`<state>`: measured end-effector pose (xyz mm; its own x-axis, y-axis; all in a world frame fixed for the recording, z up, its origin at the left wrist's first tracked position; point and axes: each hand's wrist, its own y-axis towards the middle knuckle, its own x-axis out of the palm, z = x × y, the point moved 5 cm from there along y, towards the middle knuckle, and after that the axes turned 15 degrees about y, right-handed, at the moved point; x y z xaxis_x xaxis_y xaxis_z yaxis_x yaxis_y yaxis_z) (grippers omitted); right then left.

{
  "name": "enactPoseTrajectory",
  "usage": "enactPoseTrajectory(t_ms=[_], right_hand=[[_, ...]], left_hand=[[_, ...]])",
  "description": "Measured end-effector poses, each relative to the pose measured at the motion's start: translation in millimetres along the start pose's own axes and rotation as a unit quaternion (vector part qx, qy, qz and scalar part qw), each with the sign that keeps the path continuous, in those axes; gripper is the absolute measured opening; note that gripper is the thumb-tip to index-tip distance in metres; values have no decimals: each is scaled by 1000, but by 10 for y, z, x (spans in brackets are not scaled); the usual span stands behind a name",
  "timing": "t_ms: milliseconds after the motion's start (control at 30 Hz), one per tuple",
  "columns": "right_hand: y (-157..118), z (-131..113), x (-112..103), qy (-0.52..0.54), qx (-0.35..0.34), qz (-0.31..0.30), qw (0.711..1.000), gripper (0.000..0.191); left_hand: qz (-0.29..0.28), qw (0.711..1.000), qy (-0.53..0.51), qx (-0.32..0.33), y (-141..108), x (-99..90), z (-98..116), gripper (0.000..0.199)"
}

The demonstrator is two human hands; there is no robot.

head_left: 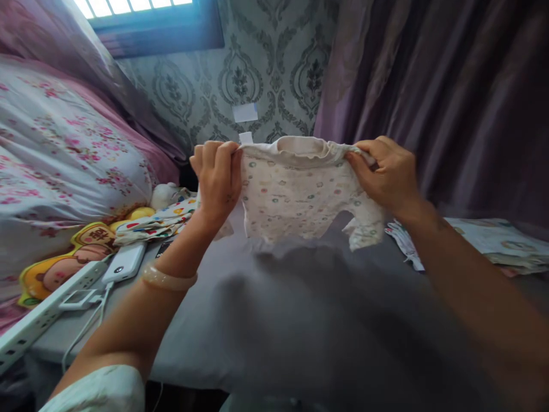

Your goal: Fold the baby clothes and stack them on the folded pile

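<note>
We hold the small printed shirt [295, 197] up by its shoulders, its collar between our hands: the left hand [218, 177] pinches one shoulder, the right hand [384, 169] the other, each grip closed on cloth. The shirt hangs above the grey-covered worktop [201, 326]. Beyond are patterned wallpaper [240, 74] and purple curtains [386, 86]; a white power strip [47, 309] lies at left.

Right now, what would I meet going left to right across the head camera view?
White power strip, white power bank, left hand, body of the small printed shirt, right hand, stacked cloths at the far right.
</note>
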<state>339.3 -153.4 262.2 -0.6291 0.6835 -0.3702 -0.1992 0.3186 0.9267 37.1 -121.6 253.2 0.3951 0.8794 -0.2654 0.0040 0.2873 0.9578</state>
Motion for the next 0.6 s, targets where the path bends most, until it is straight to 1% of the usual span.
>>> enactPoseTrajectory(t_ms=[67, 100, 133, 167, 200, 267, 300, 333, 367, 433, 467, 500, 533, 567, 600], right_hand=[[12, -198, -162, 7, -7, -7, 1000, 27], [28, -297, -242, 15, -4, -11, 1000, 27], [48, -377, -298, 25, 16, -35, 999, 27], [71, -448, -356, 34, 36, -46, 998, 28], [92, -497, -402, 45, 62, -53, 996, 28], [113, -518, -427, 74, 122, -65, 988, 28], [105, -492, -392, 93, 148, -79, 981, 28], [80, -444, -325, 111, 170, -99, 974, 28], [37, -378, -227, 128, 186, -126, 966, 28], [-111, -212, 36, 149, 204, -186, 950, 27], [-218, -118, 193, 155, 212, -217, 940, 26], [-336, -29, 350, 160, 212, -239, 934, 26], [-467, 54, 514, 160, 208, -262, 929, 27], [-610, 133, 678, 150, 203, -286, 924, 27], [-750, 204, 830, 134, 196, -302, 923, 28]], left_hand=[[3, 999, 50, 21, -8, -260, 26, 34], [13, 996, 81, 31, -5, -404, 46, 35], [-4, 993, 115, 42, 3, -519, 69, 32], [-9, 987, 149, 53, 10, -637, 96, 31], [0, 983, 173, 54, 18, -755, 118, 30], [-7, 980, 192, 48, 24, -898, 140, 29], [-24, 980, 190, 45, 15, -910, 138, 29], [-51, 981, 183, 44, -7, -875, 127, 28], [-81, 981, 172, 46, -47, -800, 104, 28], [-147, 976, 152, 52, -192, -542, 27, 28], [-177, 972, 146, 50, -300, -376, -33, 28], [-228, 961, 143, 54, -439, -171, -100, 29], [-266, 951, 145, 55, -594, 29, -173, 31], [-300, 940, 147, 62, -761, 227, -241, 32], [-323, 932, 154, 63, -927, 410, -311, 32]])
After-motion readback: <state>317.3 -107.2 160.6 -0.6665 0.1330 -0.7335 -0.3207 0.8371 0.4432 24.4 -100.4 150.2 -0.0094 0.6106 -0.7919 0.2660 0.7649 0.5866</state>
